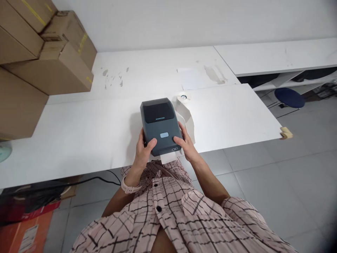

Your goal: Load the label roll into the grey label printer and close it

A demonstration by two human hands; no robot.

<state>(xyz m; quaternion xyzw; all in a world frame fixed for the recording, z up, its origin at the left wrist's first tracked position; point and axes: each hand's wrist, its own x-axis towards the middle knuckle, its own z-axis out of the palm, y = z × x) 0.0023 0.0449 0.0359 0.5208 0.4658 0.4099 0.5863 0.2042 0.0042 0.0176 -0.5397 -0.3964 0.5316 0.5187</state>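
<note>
Label printer [161, 128] at front edge of white table [110, 126], gripped on both sides by left hand [142, 149] and right hand [186, 142]. Paper strip [168, 157] overhangs; pulling back could crease it. Base contact unclear; slack grip risks a drop.

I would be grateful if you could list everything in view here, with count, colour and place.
printer: one, dark grey-blue, between the hands
paper tab: one, white, at its near end
paper strip: one, whitish, curling right of it
sheet: one, white, behind
boxes: at least five, brown, stacked left
tables: two, white, by the wall
corner pad: one, yellowish, table corner
stool: one, blue seat, right
cable: black, below left, count unclear
carton: one, orange, floor, left
floor: grey tiles
wristband: one, pink, left wrist
shirt: one, pink checked
left hand, right hand: at printer's sides
</note>
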